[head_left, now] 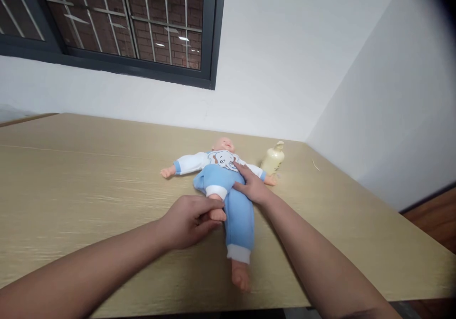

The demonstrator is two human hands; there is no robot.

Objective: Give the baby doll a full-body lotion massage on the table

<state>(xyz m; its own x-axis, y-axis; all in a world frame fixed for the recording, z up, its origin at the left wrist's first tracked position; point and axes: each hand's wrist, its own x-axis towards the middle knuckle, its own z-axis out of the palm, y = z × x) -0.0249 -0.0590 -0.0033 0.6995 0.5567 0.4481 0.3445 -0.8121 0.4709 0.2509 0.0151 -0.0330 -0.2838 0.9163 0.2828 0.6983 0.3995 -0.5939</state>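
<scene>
A baby doll (pixel 239 214) lies on its back on the wooden table, head toward the wall and arms spread wide. It wears blue trousers and a white top with an elephant print. My left hand (pixel 188 220) grips the doll's bare foot on the left side, and that leg is bent up with the knee raised. The other leg stretches straight toward me. My right hand (pixel 251 185) rests on the doll's belly and hip with its fingers extended, the tips reaching the elephant print.
A cream pump bottle (pixel 273 159) stands on the table (pixel 107 167) by the doll's hand at the right. Farther right lies a thin yellowish strip (pixel 316 165). Behind are a white wall and a barred window (pixel 135 19).
</scene>
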